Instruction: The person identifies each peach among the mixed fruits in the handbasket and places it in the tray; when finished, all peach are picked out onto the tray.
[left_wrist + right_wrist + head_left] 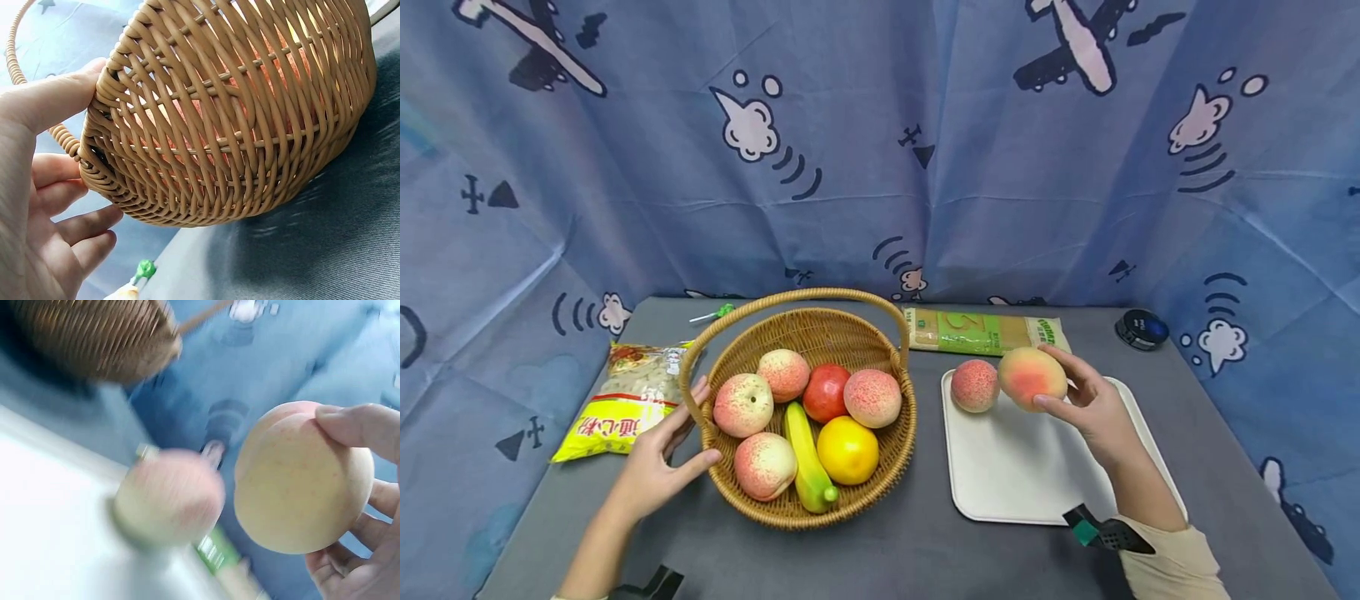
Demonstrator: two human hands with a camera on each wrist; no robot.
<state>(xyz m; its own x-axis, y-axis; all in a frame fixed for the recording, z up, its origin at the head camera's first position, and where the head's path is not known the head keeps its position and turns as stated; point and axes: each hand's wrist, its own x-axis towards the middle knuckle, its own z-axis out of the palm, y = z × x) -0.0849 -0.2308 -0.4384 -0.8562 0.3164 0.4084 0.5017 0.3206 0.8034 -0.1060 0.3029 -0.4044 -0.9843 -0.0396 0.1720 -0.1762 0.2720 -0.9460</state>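
Note:
My right hand holds a yellow-orange peach between thumb and fingers, over the back of the white tray. On that tray, just left of the held fruit, sits a smaller pink peach. My left hand touches the left side of the wicker basket, its fingers spread around the foot of the handle; in the left wrist view the thumb lies at the rim. Inside the basket are several peaches, a red round fruit, a banana and an orange.
Left of the basket lies a yellow pasta bag. A green flat packet is behind the tray, with a round black object at the back right. A small green-tipped item lies behind the basket, before a blue curtain.

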